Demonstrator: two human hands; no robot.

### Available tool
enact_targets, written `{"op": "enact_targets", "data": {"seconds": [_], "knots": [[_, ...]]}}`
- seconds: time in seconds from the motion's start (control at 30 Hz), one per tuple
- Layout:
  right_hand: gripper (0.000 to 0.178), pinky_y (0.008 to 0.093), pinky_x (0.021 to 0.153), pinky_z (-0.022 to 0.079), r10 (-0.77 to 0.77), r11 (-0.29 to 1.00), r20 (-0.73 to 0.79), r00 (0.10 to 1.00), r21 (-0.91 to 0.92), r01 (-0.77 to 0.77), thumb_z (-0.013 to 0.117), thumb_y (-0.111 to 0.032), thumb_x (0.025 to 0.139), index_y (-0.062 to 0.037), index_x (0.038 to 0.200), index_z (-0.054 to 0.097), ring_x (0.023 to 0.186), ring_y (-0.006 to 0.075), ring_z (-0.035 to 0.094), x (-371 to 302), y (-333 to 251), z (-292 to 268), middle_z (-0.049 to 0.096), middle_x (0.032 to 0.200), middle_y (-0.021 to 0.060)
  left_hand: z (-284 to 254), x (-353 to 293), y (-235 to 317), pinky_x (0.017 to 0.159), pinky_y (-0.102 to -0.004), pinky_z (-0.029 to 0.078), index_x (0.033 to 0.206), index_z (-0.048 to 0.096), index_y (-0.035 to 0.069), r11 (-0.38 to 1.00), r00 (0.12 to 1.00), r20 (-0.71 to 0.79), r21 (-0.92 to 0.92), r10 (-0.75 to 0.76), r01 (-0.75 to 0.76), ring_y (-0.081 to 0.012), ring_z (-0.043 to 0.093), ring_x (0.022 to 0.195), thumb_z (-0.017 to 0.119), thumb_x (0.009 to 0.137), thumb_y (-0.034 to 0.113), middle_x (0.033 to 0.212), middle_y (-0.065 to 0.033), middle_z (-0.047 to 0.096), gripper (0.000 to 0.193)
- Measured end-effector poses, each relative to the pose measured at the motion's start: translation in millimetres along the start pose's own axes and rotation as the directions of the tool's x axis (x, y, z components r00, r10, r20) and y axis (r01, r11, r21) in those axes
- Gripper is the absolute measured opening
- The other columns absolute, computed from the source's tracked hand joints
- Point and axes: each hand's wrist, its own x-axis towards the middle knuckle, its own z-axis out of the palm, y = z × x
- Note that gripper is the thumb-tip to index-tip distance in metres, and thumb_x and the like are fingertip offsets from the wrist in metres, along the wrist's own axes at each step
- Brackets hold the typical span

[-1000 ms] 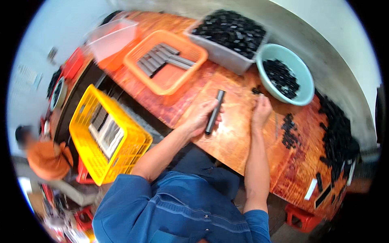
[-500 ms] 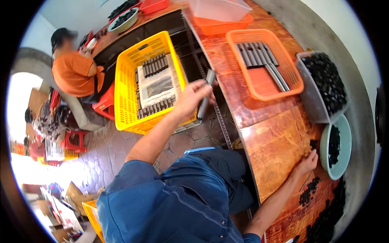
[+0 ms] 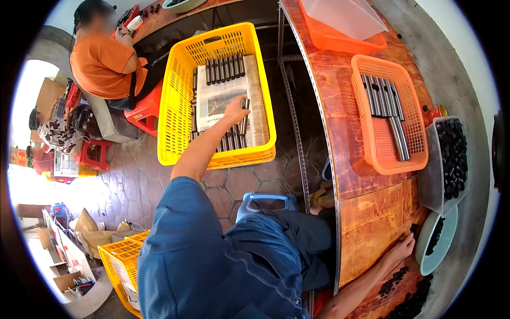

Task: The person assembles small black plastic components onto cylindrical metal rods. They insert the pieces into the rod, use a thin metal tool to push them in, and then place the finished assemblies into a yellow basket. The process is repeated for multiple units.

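Here's the left hand (image 3: 235, 110) clamped on a tube (image 3: 244, 125), roughly lengthwise over the crate (image 3: 239, 158) — right hand (image 3: 405, 248) well apart by the bowl (image 3: 448, 234), grip I can't tell.

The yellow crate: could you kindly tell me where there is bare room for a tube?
Bare paper shows between the upper tubes and the left hand, which holds a tube, and along the right side of the crate. The upper tubes, lower tubes and left wall are crowded.
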Motion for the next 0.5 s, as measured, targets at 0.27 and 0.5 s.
{"op": "enact_targets", "data": {"seconds": [0.27,0.5], "knots": [[0.045,0.0335,0.054,0.027,-0.063,0.988,0.033,0.998,-0.139,0.067,0.053,-0.035,0.107,-0.0063,0.072,0.047,0.056,0.0121,0.029,5.9,11.7,-2.0,0.035,0.063,-0.0006,35.8,8.2,-25.4,0.094,-0.0488,0.053,0.133,0.056,0.009,0.949,0.995,0.086,0.316,-0.047,0.018,-0.0391,0.065,0.112,0.082,0.077,0.038,0.123,-0.0189,0.067,0.069],[0.045,0.0356,0.055,0.028,-0.079,0.984,0.036,0.996,-0.158,0.083,0.053,-0.037,0.107,-0.0065,0.074,0.052,0.056,0.0141,0.027,2.7,4.7,2.2,0.037,0.062,0.0014,29.0,-0.9,-24.9,0.102,-0.0478,0.049,0.126,0.059,0.003,0.908,0.97,0.221,0.42,-0.098,-0.004,-0.0359,0.056,0.125,0.084,0.073,0.045,0.131,-0.0185,0.06,0.072]]}}
